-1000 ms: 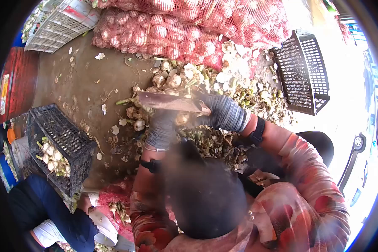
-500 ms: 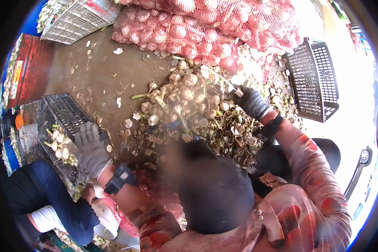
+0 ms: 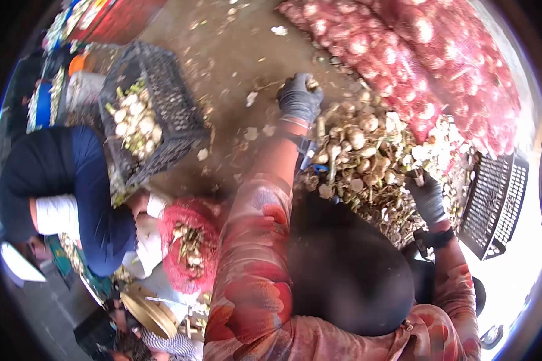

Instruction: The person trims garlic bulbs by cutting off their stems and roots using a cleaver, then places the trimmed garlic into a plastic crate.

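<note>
My left hand (image 3: 300,101), in a grey glove, is closed round a garlic bulb (image 3: 312,83) above the floor, at the upper left edge of the garlic heap (image 3: 356,139). Only a small part of the bulb shows past the fingers. At the right side of the heap, my right hand (image 3: 428,198), also gloved, has its fingers curled. A short pale piece shows at its fingers, too small to name. Loose bulbs, stems and dry skins lie between the two hands.
Red mesh sacks of garlic (image 3: 397,54) lie at the upper right, beside a black crate (image 3: 495,201). At left, another black crate (image 3: 177,102) holds garlic. Near it are a co-worker's dark sleeve (image 3: 99,198) and an open red mesh sack (image 3: 170,265).
The view has turned left. My left hand first left the brown, blade-like object, opened and reached toward the left crate; now it is closed on a bulb. My right hand has stayed by the heap.
</note>
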The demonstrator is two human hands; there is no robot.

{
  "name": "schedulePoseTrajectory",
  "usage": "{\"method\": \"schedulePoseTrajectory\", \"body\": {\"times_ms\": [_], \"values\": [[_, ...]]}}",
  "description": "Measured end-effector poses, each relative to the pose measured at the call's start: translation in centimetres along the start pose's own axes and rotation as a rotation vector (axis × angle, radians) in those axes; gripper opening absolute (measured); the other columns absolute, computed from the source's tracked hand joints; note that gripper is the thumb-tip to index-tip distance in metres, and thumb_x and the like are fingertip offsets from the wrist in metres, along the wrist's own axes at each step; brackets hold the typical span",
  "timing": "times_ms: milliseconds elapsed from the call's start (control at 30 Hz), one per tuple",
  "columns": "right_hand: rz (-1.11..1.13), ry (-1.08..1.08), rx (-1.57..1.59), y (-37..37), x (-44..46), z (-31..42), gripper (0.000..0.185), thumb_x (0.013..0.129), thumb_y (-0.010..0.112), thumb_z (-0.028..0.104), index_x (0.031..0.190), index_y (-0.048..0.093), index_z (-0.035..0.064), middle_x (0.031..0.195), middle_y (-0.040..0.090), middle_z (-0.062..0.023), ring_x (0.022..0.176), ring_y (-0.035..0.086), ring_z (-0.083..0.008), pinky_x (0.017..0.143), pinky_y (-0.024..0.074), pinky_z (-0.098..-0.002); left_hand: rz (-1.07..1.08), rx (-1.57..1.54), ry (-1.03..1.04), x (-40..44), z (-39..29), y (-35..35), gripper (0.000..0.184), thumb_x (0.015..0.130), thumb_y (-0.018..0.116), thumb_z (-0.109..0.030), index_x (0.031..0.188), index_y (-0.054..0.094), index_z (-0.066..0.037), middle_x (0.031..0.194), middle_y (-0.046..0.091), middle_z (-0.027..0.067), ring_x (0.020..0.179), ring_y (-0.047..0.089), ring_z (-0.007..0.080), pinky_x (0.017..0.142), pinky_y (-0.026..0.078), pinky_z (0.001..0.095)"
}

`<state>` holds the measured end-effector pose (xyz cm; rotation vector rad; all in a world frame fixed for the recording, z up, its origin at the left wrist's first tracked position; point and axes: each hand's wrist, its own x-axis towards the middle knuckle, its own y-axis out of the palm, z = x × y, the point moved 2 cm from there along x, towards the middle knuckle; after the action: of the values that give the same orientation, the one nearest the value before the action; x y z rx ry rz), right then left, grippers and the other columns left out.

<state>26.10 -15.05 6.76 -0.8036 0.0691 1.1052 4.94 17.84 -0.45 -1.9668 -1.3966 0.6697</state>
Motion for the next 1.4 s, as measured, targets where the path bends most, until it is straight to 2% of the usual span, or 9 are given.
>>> {"method": "schedulePoseTrajectory", "body": {"times_ms": [100, 200, 400, 467, 633, 667, 967, 1200, 1400], "values": [[0.041, -0.017, 0.141, 0.1, 0.8, -1.4, 0.018, 0.092, 0.062, 0.018, 0.103, 0.064, 0.0039, 0.08, 0.064, -0.0046, 0.072, 0.056, -0.014, 0.069, 0.0473, -0.0307, -0.388, -0.336, 0.221, -5.3, -1.3, -9.4, 0.031, 0.082, 0.068, -0.008, 0.112, 0.06, -0.004, 0.102, 0.061, 0.0099, 0.087, 0.061, 0.0187, 0.077, 0.051, 0.0318], [0.078, -0.091, -0.045, 0.6, 1.0, 0.6, 0.021, 0.093, 0.061, 0.022, 0.104, 0.064, 0.0041, 0.082, 0.065, -0.0044, 0.074, 0.059, -0.0144, 0.069, 0.0483, -0.0303, -0.198, -0.702, 0.075, -13.9, 0.1, -20.3, 0.029, 0.088, 0.062, -0.003, 0.117, 0.058, -0.005, 0.096, 0.06, 0.0032, 0.088, 0.057, 0.0108, 0.077, 0.049, 0.0252], [0.129, -0.196, -0.13, 2.6, 0.4, 2.1, 0.021, 0.09, 0.066, 0.023, 0.101, 0.065, 0.0046, 0.08, 0.066, -0.0087, 0.07, 0.06, -0.0179, 0.066, 0.0487, -0.0326, -0.358, 0.329, -0.297, -29.0, 10.9, -36.3, 0.025, 0.09, 0.062, -0.015, 0.111, 0.06, -0.002, 0.094, 0.064, 0.0068, 0.085, 0.059, 0.0152, 0.08, 0.048, 0.0295], [0.14, -0.156, 0.103, 3.4, 0.0, 1.1, 0.021, 0.088, 0.069, 0.021, 0.096, 0.063, 0.003, 0.075, 0.065, -0.0095, 0.066, 0.056, -0.0206, 0.064, 0.0478, -0.0348, -0.213, 0.34, -0.366, -31.5, 14.6, -35.8, 0.035, 0.087, 0.064, -0.017, 0.119, 0.059, -0.003, 0.108, 0.063, 0.013, 0.103, 0.06, 0.0278, 0.093, 0.046, 0.0366], [0.068, -0.227, -0.229, 2.3, -0.6, 2.9, 0.034, 0.088, 0.067, 0.033, 0.1, 0.059, 0.0015, 0.077, 0.064, -0.0226, 0.074, 0.062, -0.0417, 0.065, 0.0498, -0.0427, -0.006, -0.005, -0.071, -21.8, 3.8, -23.1, 0.039, 0.089, 0.062, -0.016, 0.125, 0.057, -0.004, 0.116, 0.063, 0.0154, 0.108, 0.06, 0.0276, 0.096, 0.045, 0.0361], [0.133, -0.094, -0.255, 1.8, -0.7, 3.6, 0.028, 0.09, 0.067, 0.022, 0.109, 0.063, 0.0025, 0.091, 0.07, -0.0121, 0.083, 0.066, -0.0195, 0.076, 0.0515, -0.0336, 0.099, -0.132, -0.095, -19.6, 1.4, -20.0, 0.039, 0.089, 0.063, -0.017, 0.125, 0.057, -0.003, 0.114, 0.064, 0.0168, 0.108, 0.06, 0.0294, 0.095, 0.046, 0.0361], [0.033, 0.018, -0.281, -0.5, -1.3, 2.7, 0.023, 0.089, 0.068, 0.024, 0.102, 0.066, 0.0052, 0.083, 0.069, -0.0127, 0.075, 0.066, -0.0252, 0.071, 0.0521, -0.0357, 0.168, 0.209, 0.135, -6.5, 8.2, 0.2, 0.041, 0.083, 0.065, -0.028, 0.116, 0.061, -0.005, 0.121, 0.059, 0.0222, 0.111, 0.056, 0.0396, 0.097, 0.044, 0.0442], [0.133, -0.277, -0.434, 2.1, -0.6, 8.9, 0.028, 0.085, 0.066, 0.033, 0.098, 0.061, 0.0096, 0.078, 0.065, -0.0174, 0.077, 0.065, -0.0367, 0.068, 0.0505, -0.0469, 0.312, -0.132, 0.09, -9.2, 6.8, -0.6, 0.034, 0.093, 0.058, -0.021, 0.118, 0.058, 0.001, 0.11, 0.063, 0.0176, 0.105, 0.058, 0.0281, 0.096, 0.044, 0.0395], [0.371, -0.139, -0.579, 3.0, 1.4, 7.8, 0.021, 0.09, 0.058, 0.026, 0.098, 0.064, 0.008, 0.083, 0.067, -0.0171, 0.078, 0.067, -0.0328, 0.072, 0.0538, -0.0424, 0.3, 0.011, 0.25, -13.5, -4.4, -7.7, 0.031, 0.087, 0.063, -0.019, 0.108, 0.061, 0.004, 0.115, 0.057, 0.026, 0.105, 0.055, 0.0411, 0.093, 0.044, 0.0429]]}}
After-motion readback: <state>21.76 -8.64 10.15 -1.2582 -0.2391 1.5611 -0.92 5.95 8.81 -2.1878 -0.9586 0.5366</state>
